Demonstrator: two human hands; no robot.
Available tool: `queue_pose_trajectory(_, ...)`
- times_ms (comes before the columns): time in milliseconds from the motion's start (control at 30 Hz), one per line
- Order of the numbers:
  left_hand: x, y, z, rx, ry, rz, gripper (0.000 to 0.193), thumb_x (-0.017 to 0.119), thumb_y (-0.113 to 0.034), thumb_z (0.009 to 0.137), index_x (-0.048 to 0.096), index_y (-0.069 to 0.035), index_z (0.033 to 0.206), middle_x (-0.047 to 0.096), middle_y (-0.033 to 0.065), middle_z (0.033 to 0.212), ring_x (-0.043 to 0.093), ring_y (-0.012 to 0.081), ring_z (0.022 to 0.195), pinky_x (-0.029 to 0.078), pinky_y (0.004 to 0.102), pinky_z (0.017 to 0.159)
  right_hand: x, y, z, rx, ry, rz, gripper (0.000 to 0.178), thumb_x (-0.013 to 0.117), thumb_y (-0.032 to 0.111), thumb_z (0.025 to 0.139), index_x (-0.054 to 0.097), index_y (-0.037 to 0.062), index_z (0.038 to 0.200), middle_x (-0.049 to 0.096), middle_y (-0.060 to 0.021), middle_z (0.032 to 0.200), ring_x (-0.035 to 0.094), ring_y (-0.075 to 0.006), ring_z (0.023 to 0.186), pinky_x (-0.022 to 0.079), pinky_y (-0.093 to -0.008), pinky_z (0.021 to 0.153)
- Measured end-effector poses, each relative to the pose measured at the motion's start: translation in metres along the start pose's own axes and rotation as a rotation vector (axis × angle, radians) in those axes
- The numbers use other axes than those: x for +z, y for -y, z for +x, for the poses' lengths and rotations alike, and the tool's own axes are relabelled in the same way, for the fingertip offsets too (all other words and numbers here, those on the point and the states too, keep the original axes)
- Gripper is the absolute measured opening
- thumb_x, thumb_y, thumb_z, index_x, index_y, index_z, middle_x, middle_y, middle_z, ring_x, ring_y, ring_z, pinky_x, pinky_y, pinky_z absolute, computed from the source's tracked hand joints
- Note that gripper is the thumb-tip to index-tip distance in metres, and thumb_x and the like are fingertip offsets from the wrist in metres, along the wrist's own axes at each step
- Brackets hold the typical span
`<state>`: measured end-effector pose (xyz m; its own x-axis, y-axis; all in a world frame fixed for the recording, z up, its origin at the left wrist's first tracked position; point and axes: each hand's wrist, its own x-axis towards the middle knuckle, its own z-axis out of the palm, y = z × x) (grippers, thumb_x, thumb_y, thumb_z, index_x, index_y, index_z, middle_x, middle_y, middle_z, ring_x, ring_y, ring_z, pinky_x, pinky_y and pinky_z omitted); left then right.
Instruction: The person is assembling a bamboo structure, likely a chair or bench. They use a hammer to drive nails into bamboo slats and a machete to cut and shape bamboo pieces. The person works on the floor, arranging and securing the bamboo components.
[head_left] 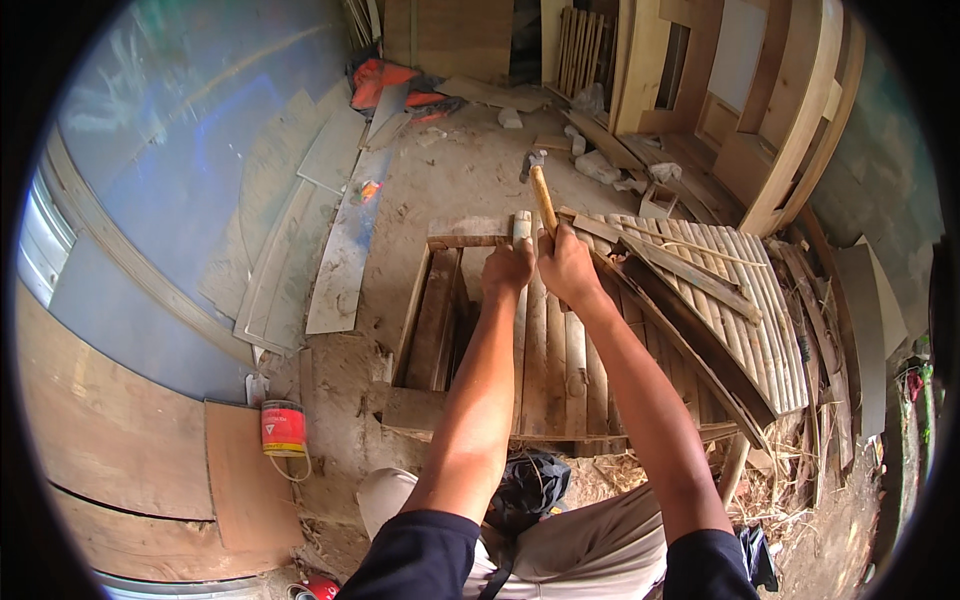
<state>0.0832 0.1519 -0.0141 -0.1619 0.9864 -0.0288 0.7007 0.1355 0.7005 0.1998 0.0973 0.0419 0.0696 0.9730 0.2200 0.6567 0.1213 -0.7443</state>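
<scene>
My right hand (568,268) is closed round the wooden handle of a hammer (543,198), whose metal head points up and away from me. Just beside it, my left hand (508,268) wraps round a pale bamboo slat (522,228) near its far end. That slat lies lengthwise on a low wooden frame (412,408), next to a row of similar slats (576,350). The left part of the frame has no slats over it, and dark boards (434,320) show there. My forearms cover part of the row.
Long dark timbers (690,350) and a loose strip lie slantwise over a second slatted panel (765,330) at right. A red and yellow tin (284,428) stands at left. Wooden cabinet frames (780,120) stand at the back right; metal sheets (345,260) lie along the left wall.
</scene>
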Motion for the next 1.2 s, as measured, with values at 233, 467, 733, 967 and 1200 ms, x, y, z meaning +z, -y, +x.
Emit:
queue_pose_trajectory(233, -0.002, 0.0, -0.003, -0.034, -0.027, -0.073, 0.07, 0.052, -0.058, 0.09, 0.069, 0.008, 0.106, 0.066, 0.0335, 0.109, 0.064, 0.0457, 0.108, 0.051, 0.0481, 0.094, 0.004, -0.003, -0.002, -0.028, -0.009, -0.005, 0.039, 0.05, 0.027, 0.098, 0.055, -0.0101, 0.107, 0.063, -0.0393, 0.095, 0.061, -0.0535, 0.098, 0.05, -0.0548, 0.088)
queue_pose_trajectory(467, -0.006, -0.003, -0.004, -0.049, 0.027, -0.034, 0.064, 0.051, -0.054, 0.092, 0.068, 0.004, 0.113, 0.067, 0.0306, 0.111, 0.064, 0.0435, 0.109, 0.051, 0.0479, 0.095, 0.004, -0.004, -0.006, 0.001, -0.076, 0.053, 0.041, 0.051, 0.03, 0.099, 0.056, -0.0105, 0.1, 0.063, -0.0385, 0.09, 0.061, -0.0549, 0.091, 0.05, -0.0553, 0.08)
queue_pose_trajectory(733, -0.004, -0.002, -0.004, -0.055, 0.031, -0.04, 0.065, 0.05, -0.055, 0.093, 0.065, 0.003, 0.118, 0.067, 0.029, 0.115, 0.064, 0.0416, 0.111, 0.051, 0.0469, 0.096, 0.002, -0.004, -0.006, -0.003, -0.038, 0.017, 0.046, 0.051, 0.033, 0.099, 0.056, -0.0119, 0.104, 0.063, -0.0399, 0.094, 0.06, -0.0551, 0.097, 0.05, -0.0551, 0.084)
queue_pose_trajectory(967, -0.006, -0.004, -0.005, -0.062, 0.048, -0.031, 0.065, 0.047, -0.056, 0.095, 0.064, 0.002, 0.12, 0.066, 0.0276, 0.118, 0.063, 0.0399, 0.114, 0.05, 0.0473, 0.098, -0.004, 0.002, 0.003, -0.021, -0.069, -0.036, 0.041, 0.047, 0.03, 0.099, 0.056, -0.0103, 0.106, 0.063, -0.0393, 0.093, 0.064, -0.0542, 0.089, 0.053, -0.0544, 0.082)
queue_pose_trajectory(1200, -0.012, -0.009, -0.016, -0.076, 0.017, -0.022, 0.065, 0.047, -0.057, 0.095, 0.062, 0.001, 0.122, 0.066, 0.0274, 0.117, 0.063, 0.0403, 0.114, 0.05, 0.0472, 0.098, -0.007, 0.001, 0.012, -0.014, -0.07, 0.014, 0.044, 0.05, 0.032, 0.099, 0.059, -0.0103, 0.104, 0.064, -0.0376, 0.091, 0.063, -0.0535, 0.093, 0.051, -0.0546, 0.083)
